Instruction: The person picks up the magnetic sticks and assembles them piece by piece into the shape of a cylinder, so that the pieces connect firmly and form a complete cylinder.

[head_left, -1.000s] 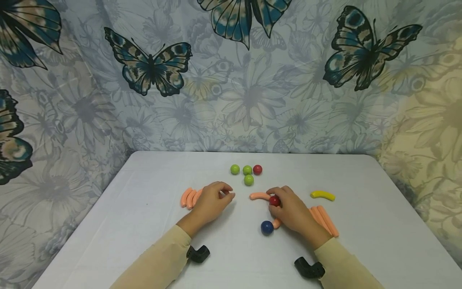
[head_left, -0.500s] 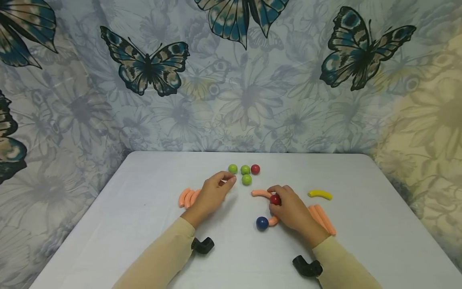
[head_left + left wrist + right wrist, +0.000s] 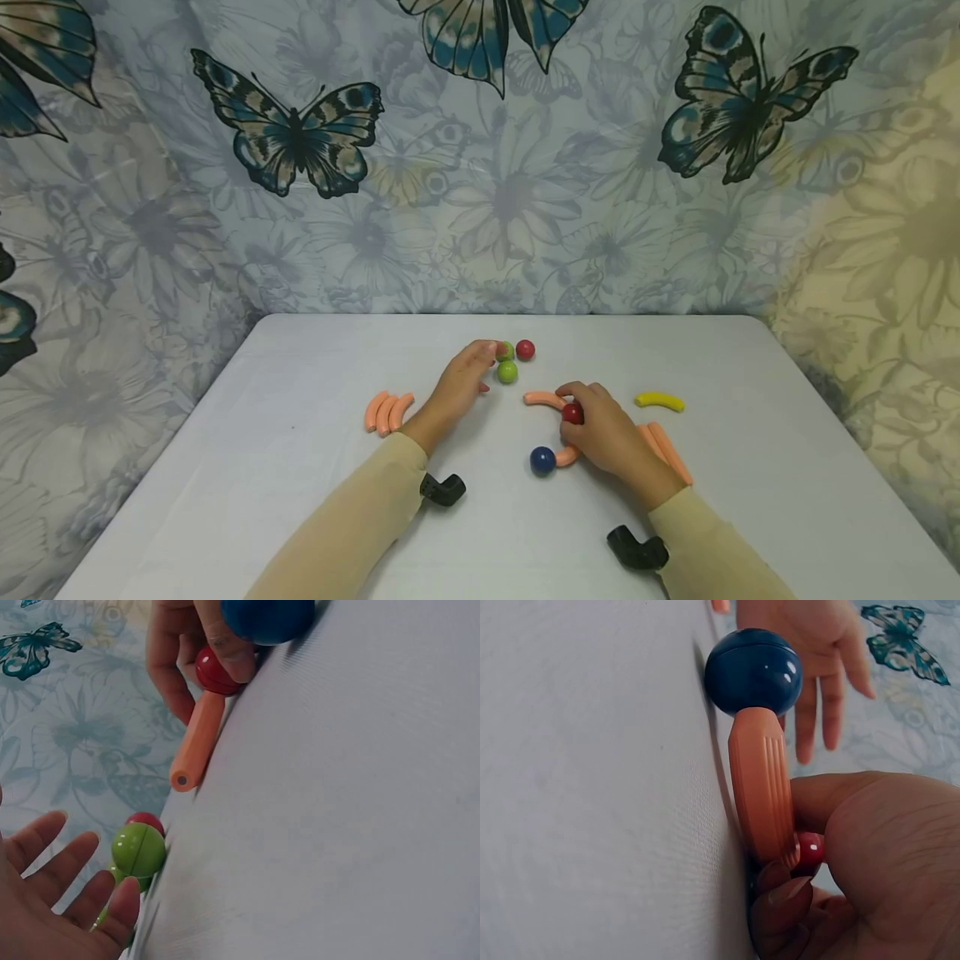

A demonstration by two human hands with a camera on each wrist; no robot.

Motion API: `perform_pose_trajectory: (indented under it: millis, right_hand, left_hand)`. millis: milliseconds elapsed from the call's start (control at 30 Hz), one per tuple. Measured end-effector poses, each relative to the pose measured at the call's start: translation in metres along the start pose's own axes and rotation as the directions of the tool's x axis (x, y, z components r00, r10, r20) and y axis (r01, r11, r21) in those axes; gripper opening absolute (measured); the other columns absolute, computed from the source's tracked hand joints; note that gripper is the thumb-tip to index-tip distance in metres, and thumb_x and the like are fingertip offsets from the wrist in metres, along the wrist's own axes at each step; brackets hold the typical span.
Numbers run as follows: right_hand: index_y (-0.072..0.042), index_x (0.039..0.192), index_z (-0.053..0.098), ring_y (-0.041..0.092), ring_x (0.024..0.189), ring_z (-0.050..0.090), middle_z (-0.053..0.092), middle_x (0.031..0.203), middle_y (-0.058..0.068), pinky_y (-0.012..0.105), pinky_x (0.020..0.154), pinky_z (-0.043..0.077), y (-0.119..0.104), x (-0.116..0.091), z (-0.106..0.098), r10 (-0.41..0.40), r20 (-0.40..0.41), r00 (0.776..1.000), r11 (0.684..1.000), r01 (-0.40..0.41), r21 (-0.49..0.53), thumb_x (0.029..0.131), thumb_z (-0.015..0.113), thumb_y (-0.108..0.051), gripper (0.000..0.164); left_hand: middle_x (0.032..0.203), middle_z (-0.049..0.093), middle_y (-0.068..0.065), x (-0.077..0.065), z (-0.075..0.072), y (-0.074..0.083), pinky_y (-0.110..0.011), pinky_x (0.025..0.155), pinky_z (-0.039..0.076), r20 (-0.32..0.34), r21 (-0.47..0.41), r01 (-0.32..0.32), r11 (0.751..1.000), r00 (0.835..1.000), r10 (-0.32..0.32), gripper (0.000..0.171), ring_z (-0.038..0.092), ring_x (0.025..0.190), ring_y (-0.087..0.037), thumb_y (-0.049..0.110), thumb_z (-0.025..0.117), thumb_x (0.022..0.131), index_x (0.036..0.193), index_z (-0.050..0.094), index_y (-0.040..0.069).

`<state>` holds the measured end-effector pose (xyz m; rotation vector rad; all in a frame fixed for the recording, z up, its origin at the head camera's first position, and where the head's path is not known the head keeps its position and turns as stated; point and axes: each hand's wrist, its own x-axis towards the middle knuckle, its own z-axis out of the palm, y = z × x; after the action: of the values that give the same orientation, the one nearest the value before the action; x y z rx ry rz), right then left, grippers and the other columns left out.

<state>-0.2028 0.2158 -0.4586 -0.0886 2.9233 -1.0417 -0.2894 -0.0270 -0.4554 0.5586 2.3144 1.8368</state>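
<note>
My right hand [image 3: 607, 433] pinches a red ball [image 3: 572, 413] between thumb and fingers. Two curved orange rods meet that ball: the far rod [image 3: 543, 399] points left, and the near rod [image 3: 759, 787] has a blue ball [image 3: 542, 461] at its other end. At the back, my left hand [image 3: 456, 383] reaches over the green balls with spread, straight fingers, holding nothing that shows. A green ball [image 3: 507, 372] sits just right of it, and another green ball [image 3: 506, 351] is partly behind its fingertips. Beside them lies a loose red ball [image 3: 525, 350].
Several short curved orange rods [image 3: 388, 413] lie left of my left hand. Longer orange rods [image 3: 670, 452] lie partly behind my right wrist, with a yellow curved rod [image 3: 660, 402] beyond them. The white table [image 3: 225, 500] ends at a butterfly-patterned cloth [image 3: 510, 200].
My left hand has moved forward and right to the green balls, spreading its fingers and covering the leftmost one. The right hand keeps its hold on the red ball; the joined piece has shifted slightly.
</note>
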Motion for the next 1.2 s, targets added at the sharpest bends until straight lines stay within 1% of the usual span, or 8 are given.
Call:
perform_pose_trajectory:
  millis: [167,300,400,500,633,767,1000,1200]
  right_hand:
    - [-0.008,0.139,0.064,0.027,0.093,0.06,0.059,0.113,0.016,0.042,0.079,0.056,0.002,0.0,-0.001,-0.002,0.006,1.0,1.0,0.002,0.009,0.093,0.073,-0.004,0.048]
    - [-0.008,0.139,0.064,0.027,0.093,0.06,0.059,0.114,0.016,0.043,0.079,0.056,0.003,0.001,0.0,0.005,0.007,1.0,1.0,-0.005,0.011,0.093,0.073,-0.003,0.047]
    - [-0.008,0.139,0.065,0.027,0.093,0.061,0.059,0.115,0.016,0.043,0.079,0.056,0.003,0.001,0.0,-0.001,0.006,1.0,1.0,0.001,0.01,0.093,0.073,-0.004,0.047]
    - [-0.008,0.139,0.065,0.028,0.095,0.061,0.06,0.117,0.016,0.043,0.08,0.056,0.003,0.001,0.0,-0.011,0.0,1.0,1.0,0.011,0.0,0.093,0.072,-0.005,0.047]
    - [-0.008,0.14,0.065,0.029,0.099,0.061,0.06,0.12,0.017,0.045,0.082,0.058,0.003,0.001,-0.002,-0.011,-0.001,1.0,1.0,0.011,-0.008,0.093,0.072,-0.005,0.048]
    - [-0.008,0.14,0.065,0.029,0.099,0.061,0.059,0.12,0.017,0.045,0.083,0.057,0.002,0.0,-0.002,0.003,0.01,1.0,1.0,-0.003,-0.001,0.093,0.072,-0.005,0.048]
    - [-0.008,0.14,0.064,0.027,0.093,0.06,0.059,0.115,0.017,0.043,0.079,0.055,0.0,0.002,0.0,0.006,0.019,1.0,1.0,-0.007,0.009,0.095,0.074,-0.005,0.046]
    - [-0.008,0.14,0.064,0.028,0.095,0.061,0.059,0.116,0.017,0.044,0.081,0.057,0.0,0.002,-0.001,-0.005,0.014,1.0,1.0,0.005,0.002,0.094,0.073,-0.005,0.047]
  left_hand:
    - [0.148,0.064,-0.004,0.005,0.01,-0.009,-0.051,0.11,0.045,0.029,0.125,-0.079,0.989,0.997,0.076,0.038,0.054,0.136,-0.026,0.03,0.053,0.117,0.144,0.068,0.007]
    - [0.147,0.065,-0.005,0.008,0.013,-0.015,-0.048,0.121,0.036,0.071,0.285,-0.17,0.943,0.985,0.156,0.035,0.05,0.144,-0.024,0.01,0.063,0.108,0.142,0.07,0.007]
    - [0.138,0.067,-0.005,0.007,0.014,-0.018,-0.042,0.114,0.043,0.087,0.407,-0.181,0.895,0.983,0.159,0.032,0.057,0.133,-0.021,0.008,0.07,0.103,0.135,0.075,0.01]
    - [0.125,0.066,-0.002,0.003,0.014,-0.018,-0.039,0.1,0.049,0.088,0.491,-0.161,0.856,0.987,0.136,0.025,0.06,0.114,-0.019,0.012,0.076,0.102,0.127,0.079,0.012]
    - [0.112,0.062,0.001,-0.006,0.012,-0.014,-0.035,0.085,0.05,0.082,0.54,-0.143,0.83,0.99,0.118,0.023,0.057,0.097,-0.017,0.015,0.079,0.1,0.123,0.079,0.013]
    - [0.11,0.062,0.002,-0.016,0.006,-0.009,-0.033,0.083,0.051,0.068,0.543,-0.145,0.827,0.989,0.129,0.024,0.057,0.093,-0.016,0.013,0.079,0.099,0.122,0.077,0.01]
    - [0.111,0.066,0.002,-0.043,-0.006,-0.002,-0.033,0.085,0.056,0.044,0.493,-0.102,0.864,0.995,0.092,0.027,0.063,0.095,-0.014,0.012,0.082,0.097,0.124,0.075,0.008]
    - [0.098,0.063,0.004,-0.054,-0.008,-0.005,-0.032,0.074,0.052,0.018,0.459,-0.098,0.883,0.995,0.102,0.031,0.059,0.084,-0.015,0.019,0.09,0.094,0.12,0.076,0.009]
